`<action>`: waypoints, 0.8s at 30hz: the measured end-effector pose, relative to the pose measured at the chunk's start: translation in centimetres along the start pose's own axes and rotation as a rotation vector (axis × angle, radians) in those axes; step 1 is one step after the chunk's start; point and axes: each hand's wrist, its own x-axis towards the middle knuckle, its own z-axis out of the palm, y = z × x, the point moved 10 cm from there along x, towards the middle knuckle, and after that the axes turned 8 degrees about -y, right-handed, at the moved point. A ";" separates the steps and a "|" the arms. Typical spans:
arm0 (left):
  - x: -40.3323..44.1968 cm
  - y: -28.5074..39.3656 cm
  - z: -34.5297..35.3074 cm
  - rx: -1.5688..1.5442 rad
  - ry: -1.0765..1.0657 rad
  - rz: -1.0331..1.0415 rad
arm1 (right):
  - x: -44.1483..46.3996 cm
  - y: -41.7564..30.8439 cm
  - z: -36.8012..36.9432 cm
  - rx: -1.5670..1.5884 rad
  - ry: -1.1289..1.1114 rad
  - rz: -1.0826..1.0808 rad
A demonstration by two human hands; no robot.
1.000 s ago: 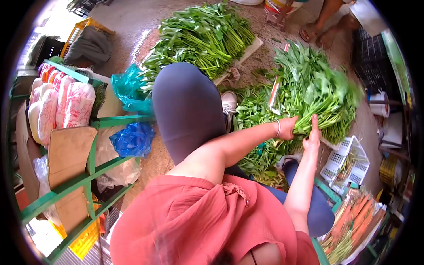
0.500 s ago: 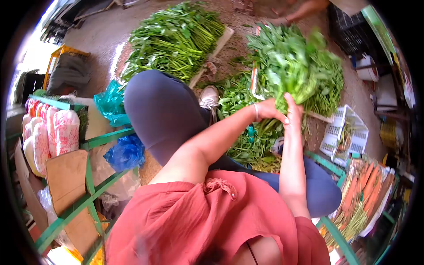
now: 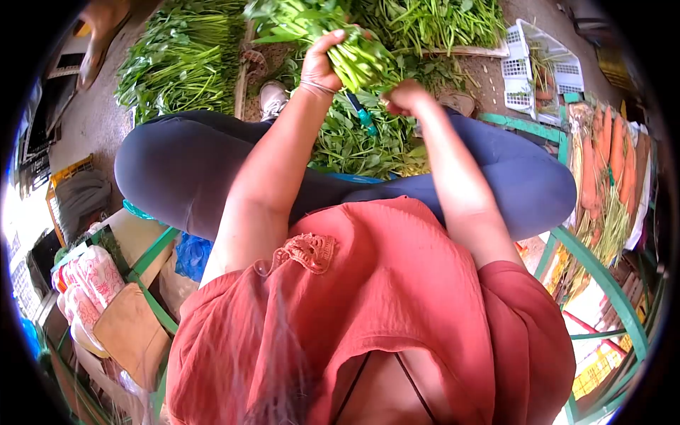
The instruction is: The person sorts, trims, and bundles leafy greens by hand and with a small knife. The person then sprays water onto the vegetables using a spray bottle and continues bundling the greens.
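A bunch of leafy greens (image 3: pixel 361 62) is gripped around its stems in my left hand (image 3: pixel 320 65), with the leaves toward the upper left and the cut ends toward the right. My right hand (image 3: pixel 407 98) is closed and a little blurred, just below and right of the stem ends. Whatever its fingers may pinch is too small to make out. Below the bunch, a teal-handled tool (image 3: pixel 365 120), partly hidden, lies on a pile of loose leaves (image 3: pixel 368 150) between my legs.
Large heaps of greens lie at the upper left (image 3: pixel 180 60) and upper right (image 3: pixel 439 25). A white plastic basket (image 3: pixel 520 71) holds a few stems. Carrots (image 3: pixel 616 159) are stacked at the right beside a green metal frame (image 3: pixel 602 262). A bare foot (image 3: pixel 92 60) shows at the upper left.
My right hand has come off the bunch and closed beside the stem ends. My left hand still holds the bunch, now away from the right-hand heap. The camera view has shifted.
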 end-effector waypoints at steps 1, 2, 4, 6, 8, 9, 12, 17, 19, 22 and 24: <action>-0.2 0.3 0.4 0.003 0.020 0.013 | 1.7 1.1 2.4 0.095 0.015 -0.083; -0.2 0.5 -0.1 0.028 0.052 0.042 | 2.7 1.1 4.6 -0.148 -0.055 -0.037; 0.4 0.6 -3.0 0.012 0.175 0.092 | 1.7 -0.2 5.9 -0.458 0.186 -0.152; 0.1 0.1 -4.1 0.014 0.320 0.113 | 1.3 -0.1 6.5 -0.392 0.275 -0.204; 0.2 -0.3 -4.6 -0.009 0.366 0.105 | 2.2 0.3 7.3 -0.423 0.278 -0.266; 0.2 -0.3 -4.9 0.000 0.393 0.111 | 2.4 -0.1 7.8 -0.460 0.271 -0.326; 0.2 -0.4 -5.8 0.055 0.489 0.137 | -0.6 2.4 9.2 0.227 -0.087 0.070; 1.1 -1.6 -5.1 0.138 0.543 0.095 | -5.9 1.8 8.4 0.944 0.144 -0.092; 1.8 -2.3 -6.1 0.143 0.556 0.077 | -7.3 -0.1 6.3 0.835 0.277 -0.297; 2.2 -3.2 -7.0 0.146 0.593 0.066 | -8.0 -1.4 3.7 0.589 0.541 -0.470; 1.8 -3.5 -7.3 0.177 0.644 0.077 | -9.0 -2.2 1.9 0.431 0.740 -0.545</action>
